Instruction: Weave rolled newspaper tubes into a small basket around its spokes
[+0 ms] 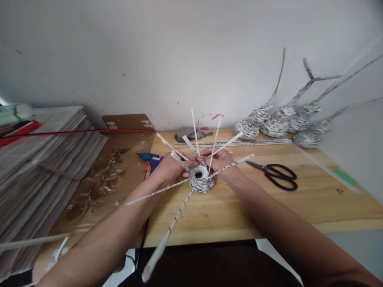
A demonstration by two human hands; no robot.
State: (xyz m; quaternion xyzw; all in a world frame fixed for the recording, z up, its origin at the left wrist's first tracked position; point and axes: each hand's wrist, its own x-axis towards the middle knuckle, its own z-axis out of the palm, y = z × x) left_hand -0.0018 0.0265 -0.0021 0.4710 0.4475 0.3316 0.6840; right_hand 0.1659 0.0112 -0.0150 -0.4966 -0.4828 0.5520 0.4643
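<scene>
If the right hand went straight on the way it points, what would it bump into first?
Probably the paper strips rising from the woven piece, which the right hand seems to hold. Just across from it is the left hand; exact depth there is hard to judge.

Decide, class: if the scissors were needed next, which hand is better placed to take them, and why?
The right hand, I'd judge: the scissors lie beside its wrist, on the person's right. The left hand is farther away, on the other side of the woven basket.
</scene>
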